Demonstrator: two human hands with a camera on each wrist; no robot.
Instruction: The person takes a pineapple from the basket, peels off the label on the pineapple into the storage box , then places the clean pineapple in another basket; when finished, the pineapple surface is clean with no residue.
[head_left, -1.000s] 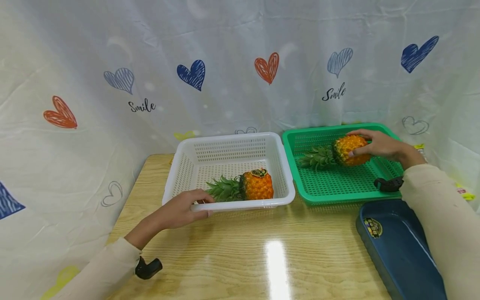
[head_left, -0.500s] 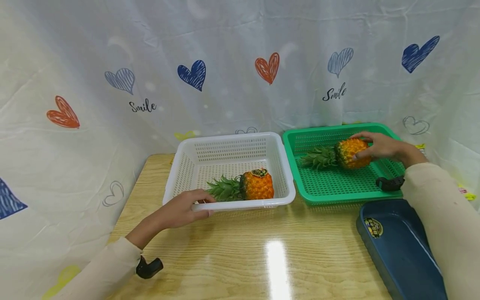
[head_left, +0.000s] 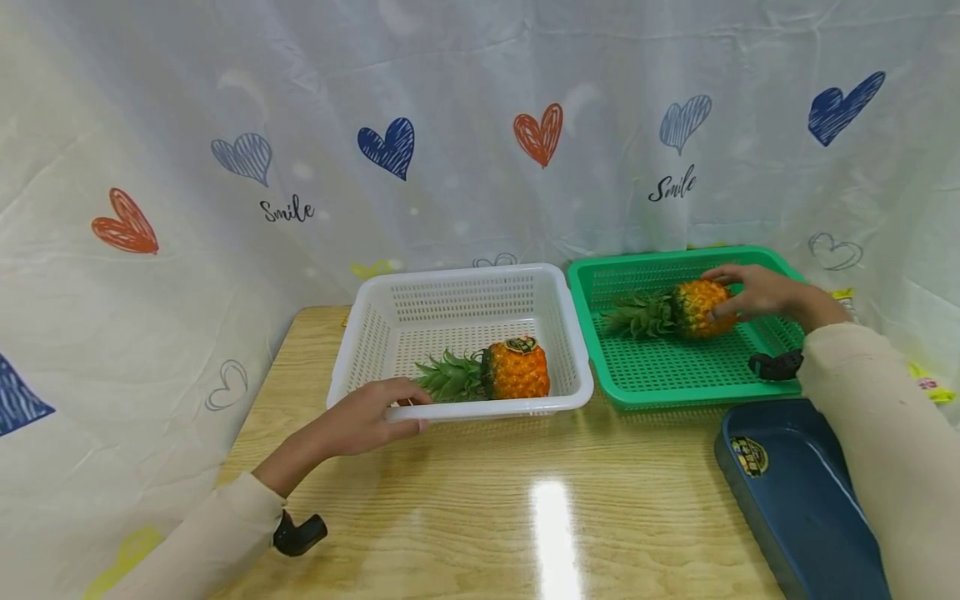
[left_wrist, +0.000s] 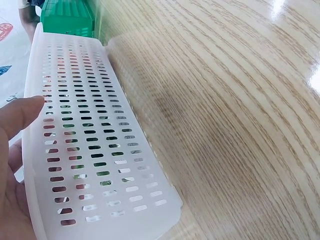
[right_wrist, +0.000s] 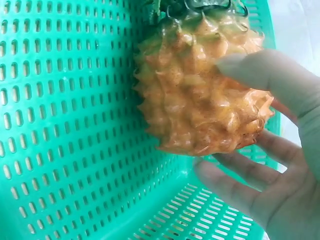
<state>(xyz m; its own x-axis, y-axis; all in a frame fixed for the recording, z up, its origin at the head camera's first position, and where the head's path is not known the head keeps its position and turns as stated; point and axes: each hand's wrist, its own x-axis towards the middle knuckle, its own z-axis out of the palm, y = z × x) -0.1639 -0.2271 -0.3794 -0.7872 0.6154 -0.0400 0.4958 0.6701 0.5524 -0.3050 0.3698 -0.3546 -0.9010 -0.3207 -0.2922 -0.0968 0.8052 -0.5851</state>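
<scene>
In the head view my left hand (head_left: 375,417) grips the near rim of a white plastic basket (head_left: 480,408), its thumb (left_wrist: 22,115) outside the wall and its fingers over the inner side. Inside that basket, a pineapple (head_left: 517,371) with a dark label lies on its side, leaves to the left. My right hand (head_left: 765,296) holds a second pineapple (head_left: 701,308) by its base in the green basket (head_left: 678,392). Its leaves also point left. The right wrist view shows the thumb on the rind of this pineapple (right_wrist: 200,95), with the other fingers curled around its base.
A dark blue tray (head_left: 802,500) lies at the front right, partly under my right sleeve. Both baskets stand side by side on the wooden table (head_left: 465,508). A white curtain (head_left: 465,75) printed with hearts hangs behind. Yellow packaging (head_left: 933,383) shows at the right edge.
The pineapple in my right hand has shifted slightly to the right and down within the green basket. My left hand stays on the white basket's rim.
</scene>
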